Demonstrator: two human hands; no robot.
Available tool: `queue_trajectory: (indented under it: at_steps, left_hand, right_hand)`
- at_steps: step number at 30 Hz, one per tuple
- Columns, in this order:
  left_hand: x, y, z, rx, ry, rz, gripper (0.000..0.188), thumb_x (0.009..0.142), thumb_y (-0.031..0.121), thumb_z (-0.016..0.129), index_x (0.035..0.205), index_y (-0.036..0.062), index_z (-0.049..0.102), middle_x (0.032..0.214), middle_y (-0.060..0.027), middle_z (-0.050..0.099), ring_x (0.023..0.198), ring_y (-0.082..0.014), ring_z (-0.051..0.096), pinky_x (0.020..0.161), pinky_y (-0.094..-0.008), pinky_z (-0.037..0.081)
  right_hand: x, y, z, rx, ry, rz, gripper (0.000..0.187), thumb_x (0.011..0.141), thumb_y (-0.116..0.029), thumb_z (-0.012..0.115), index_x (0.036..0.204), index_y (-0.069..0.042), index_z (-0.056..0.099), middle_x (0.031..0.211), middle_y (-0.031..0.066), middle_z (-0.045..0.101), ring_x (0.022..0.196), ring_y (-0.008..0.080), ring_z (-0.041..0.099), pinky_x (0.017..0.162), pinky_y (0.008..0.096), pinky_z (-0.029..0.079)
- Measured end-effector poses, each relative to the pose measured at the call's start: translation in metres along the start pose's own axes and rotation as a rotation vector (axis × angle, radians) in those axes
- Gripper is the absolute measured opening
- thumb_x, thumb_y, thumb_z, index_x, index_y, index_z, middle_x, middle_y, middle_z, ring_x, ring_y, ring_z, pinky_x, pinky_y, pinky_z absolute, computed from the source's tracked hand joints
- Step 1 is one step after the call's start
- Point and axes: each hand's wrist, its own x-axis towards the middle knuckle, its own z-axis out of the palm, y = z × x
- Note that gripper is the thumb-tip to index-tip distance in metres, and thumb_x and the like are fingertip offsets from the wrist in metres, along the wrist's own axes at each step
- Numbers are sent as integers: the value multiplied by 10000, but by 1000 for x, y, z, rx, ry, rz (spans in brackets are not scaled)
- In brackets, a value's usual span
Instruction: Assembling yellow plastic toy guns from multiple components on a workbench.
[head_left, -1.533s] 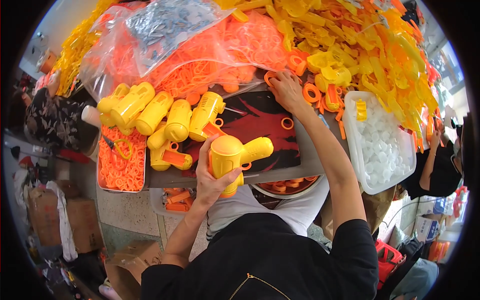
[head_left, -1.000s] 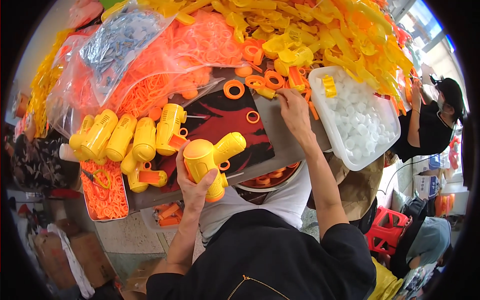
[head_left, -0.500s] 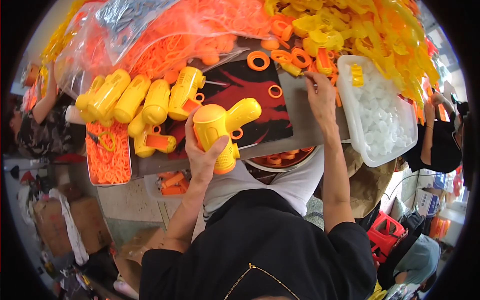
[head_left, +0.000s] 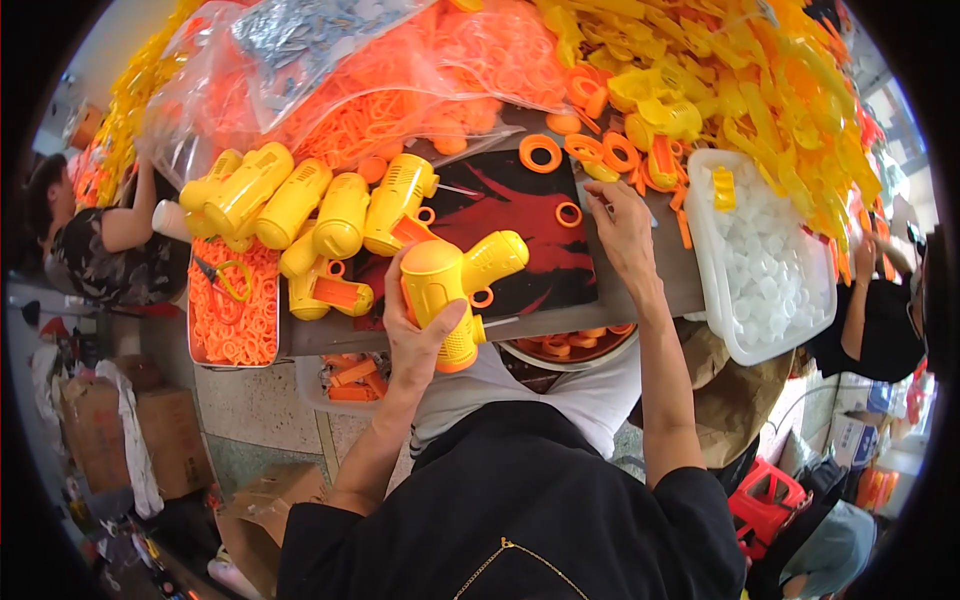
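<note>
My left hand (head_left: 418, 345) is closed around a yellow toy hair dryer (head_left: 436, 290), fingers on its left side and thumb across the front. Its handle points to the upper right, and an orange rim shows at the lower end. A thin pale rod juts out on its right side. Over the table, my right hand (head_left: 622, 228) has its fingers bent together in a pinch; whatever they hold, if anything, is hidden. Just beyond those fingertips lie a small yellow part (head_left: 600, 172) and several orange rings (head_left: 540, 154). Another orange ring (head_left: 568, 214) rests on the dark red-and-black mat (head_left: 535, 265).
Several yellow dryer bodies (head_left: 293, 204) are heaped at left, above a tray of orange rings (head_left: 238, 335) holding scissors (head_left: 235, 281). Bagged orange parts (head_left: 400, 80) and piled yellow parts (head_left: 740, 80) line the back. A white bin (head_left: 715, 300) holds translucent caps. Other people work at both sides.
The whole view has shifted, with the table now lower and farther right. My right hand has moved left across the table, away from the orange parts. My left hand keeps the dryer.
</note>
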Motion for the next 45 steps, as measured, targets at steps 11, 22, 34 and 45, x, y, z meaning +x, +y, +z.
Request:
queue_trajectory:
  at_steps: [11,22,34,45]
  left_hand:
    - [-9,5,-6,-13,14,7,796,805,25,785,1481,57,367,1289,-104,580,1109,-170,616,963,-321,529]
    - [-19,11,-23,-46,43,-56,833,804,18,790,1503,69,341,1285,-90,576,1115,-164,615,968,-314,522]
    - [-33,18,-28,-68,20,-55,845,809,-4,790,1509,65,321,1288,-98,579,1139,-171,611,989,-325,511]
    - [-28,19,-17,-35,-40,-93,865,806,25,772,1527,58,295,1311,-107,564,1163,-192,598,1003,-336,503]
  right_hand:
    - [100,-62,95,101,-106,-447,178,899,-77,652,1056,-7,697,1019,157,696,923,372,658,815,418,526]
    - [111,-81,138,216,-161,-330,278,873,-58,624,1131,-107,714,997,172,685,904,399,670,758,458,530]
    - [146,-69,128,-310,-369,-577,318,896,-113,619,1212,-110,657,1096,135,694,946,345,682,764,448,543]
    - [131,-81,153,-274,102,-616,242,814,-139,677,1023,-20,647,1035,156,657,886,311,685,717,422,569]
